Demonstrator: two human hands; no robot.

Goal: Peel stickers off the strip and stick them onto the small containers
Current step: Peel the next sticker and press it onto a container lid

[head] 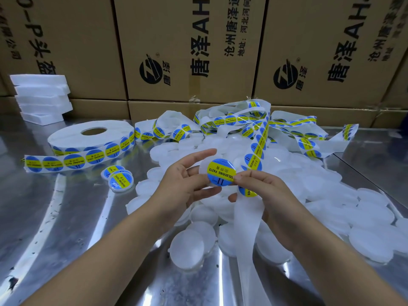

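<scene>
Behind the far edge of the steel worktop [55, 228], a wall of printed cardboard cartons [187, 47]. At the far-left corner, a stack of white foam trays [42, 98]. Left of centre, lying flat, a big sticker roll [90, 138], tail run out toward the left edge. Heaped from the middle to the right edge, a pile of unlabelled translucent containers [364, 217], with the loose sticker strip [258, 142] tangled over its far side and dropping toward the hands. Just left of the pile, two labelled containers [119, 178], one leaning on the other.

Raised above the near side of the pile: left hand [183, 184], gripping one small container [203, 172] between thumb below and fingers above, flat face turned up. On that face, a round "SOLDERING PASTE" sticker [220, 172], seemingly mostly laid down, yellow band slanting from upper left to lower right. Immediately to its right, right hand [265, 191], thumb tip pinching the sticker's right edge, lower fingers curled on the bare liner [245, 217] hanging toward the near edge. Next sticker [247, 192] just below that thumb, partly hidden.

Sticker lying left of the right-hand grip, container face directly beneath. Probably calls for a press and a smoothing stroke leftward across the face, left hand steadying. Right hand nearer the next sticker; left hand nearer the labelled pair for setting down.
</scene>
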